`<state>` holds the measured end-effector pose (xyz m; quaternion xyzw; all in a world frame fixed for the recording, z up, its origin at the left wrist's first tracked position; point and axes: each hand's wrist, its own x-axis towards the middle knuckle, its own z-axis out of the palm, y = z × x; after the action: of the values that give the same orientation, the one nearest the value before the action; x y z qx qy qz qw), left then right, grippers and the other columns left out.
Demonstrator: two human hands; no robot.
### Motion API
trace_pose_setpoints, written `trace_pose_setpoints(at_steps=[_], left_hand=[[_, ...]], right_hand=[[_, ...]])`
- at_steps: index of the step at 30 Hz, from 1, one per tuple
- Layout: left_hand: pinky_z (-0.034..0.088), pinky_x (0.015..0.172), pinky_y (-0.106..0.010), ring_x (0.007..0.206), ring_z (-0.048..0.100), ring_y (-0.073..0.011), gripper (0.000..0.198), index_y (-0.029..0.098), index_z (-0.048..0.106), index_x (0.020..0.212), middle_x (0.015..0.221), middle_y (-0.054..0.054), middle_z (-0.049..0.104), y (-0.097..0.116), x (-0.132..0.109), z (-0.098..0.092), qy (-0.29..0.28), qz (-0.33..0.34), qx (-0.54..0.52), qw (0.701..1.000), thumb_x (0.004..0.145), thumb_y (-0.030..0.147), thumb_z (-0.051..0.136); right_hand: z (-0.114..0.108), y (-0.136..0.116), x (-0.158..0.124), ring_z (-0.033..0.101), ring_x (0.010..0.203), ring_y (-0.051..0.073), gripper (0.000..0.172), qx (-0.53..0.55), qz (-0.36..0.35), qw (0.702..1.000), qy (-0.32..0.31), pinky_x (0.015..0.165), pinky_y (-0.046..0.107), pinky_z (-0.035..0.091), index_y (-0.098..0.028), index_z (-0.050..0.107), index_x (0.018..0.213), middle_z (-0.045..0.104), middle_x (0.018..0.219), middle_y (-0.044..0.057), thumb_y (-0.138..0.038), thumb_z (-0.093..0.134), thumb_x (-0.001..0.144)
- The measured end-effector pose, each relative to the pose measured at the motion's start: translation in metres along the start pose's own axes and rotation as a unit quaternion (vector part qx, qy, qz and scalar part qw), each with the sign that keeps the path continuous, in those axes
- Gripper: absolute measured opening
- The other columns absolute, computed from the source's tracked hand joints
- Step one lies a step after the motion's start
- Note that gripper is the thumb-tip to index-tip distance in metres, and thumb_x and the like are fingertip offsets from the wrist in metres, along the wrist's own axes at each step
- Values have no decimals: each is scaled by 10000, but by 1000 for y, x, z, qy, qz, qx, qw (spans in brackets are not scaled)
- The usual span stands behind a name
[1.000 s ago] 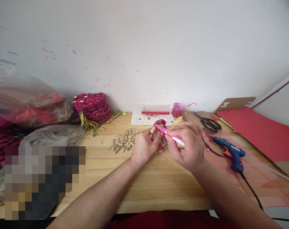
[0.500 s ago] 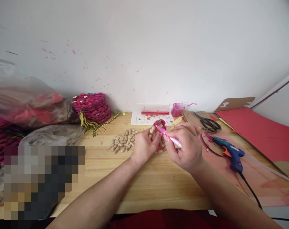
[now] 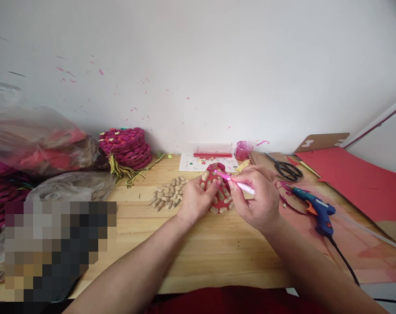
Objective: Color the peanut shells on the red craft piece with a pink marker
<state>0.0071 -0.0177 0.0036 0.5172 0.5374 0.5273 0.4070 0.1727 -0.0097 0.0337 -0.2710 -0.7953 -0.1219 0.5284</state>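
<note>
My left hand (image 3: 198, 198) grips the edge of a red card piece (image 3: 220, 205) with peanuts stuck on it, its thumb lying across the front. Pink colour covers the peanuts along the top of the piece. In my right hand (image 3: 257, 196) is a slim paintbrush (image 3: 245, 187), white-handled and pink toward the tip, held pinched like a pen. Its pink end is over the upper peanuts; I cannot tell whether it touches them. Loose peanuts (image 3: 168, 192) lie on the wooden table left of my left hand.
A pink-stained cup (image 3: 244, 150) stands by the wall, near a white sheet (image 3: 186, 162) with small stars. Black scissors (image 3: 288, 171), a blue glue gun (image 3: 324, 220) and red card (image 3: 355, 183) lie right. Stacked purple peanut pieces (image 3: 126, 148) and plastic bags (image 3: 37, 135) are left.
The peanut-covered card has turned to face me, showing more of its red surface. My right hand and the brush have shifted slightly right.
</note>
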Motion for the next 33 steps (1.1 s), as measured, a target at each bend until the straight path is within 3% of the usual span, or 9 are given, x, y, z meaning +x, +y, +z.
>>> trace_pose_setpoints(at_steps=[11,19,26,33], left_hand=[[567,569,-300,586,698,-204,547,139,742,805,720,-96,778,-2,-1,6,-48,-116,-196,973,594,611,920],[534,540,-261,551,674,-171,478,144,729,748,674,-75,759,-5,0,6,-41,-97,-175,979,656,576,913],[551,533,-276,543,689,-188,504,142,739,760,674,-82,765,-2,-1,8,-39,-109,-198,973,611,582,934],[585,549,-304,565,713,-213,558,136,755,793,707,-100,785,2,-2,8,-43,-134,-236,961,537,584,965]], right_hand=[[4,16,-5,635,833,208,80,58,96,994,-10,806,425,468,-234,599,992,674,868,26,-178,650,965],[6,10,-4,636,838,203,84,58,94,994,-26,820,434,453,-240,604,981,685,861,17,-177,657,964],[5,12,-3,637,829,210,76,77,108,991,-13,798,423,470,-245,603,970,675,859,18,-189,654,961],[6,18,-6,646,880,228,33,93,168,981,-4,812,424,490,-243,613,984,685,909,40,-235,642,972]])
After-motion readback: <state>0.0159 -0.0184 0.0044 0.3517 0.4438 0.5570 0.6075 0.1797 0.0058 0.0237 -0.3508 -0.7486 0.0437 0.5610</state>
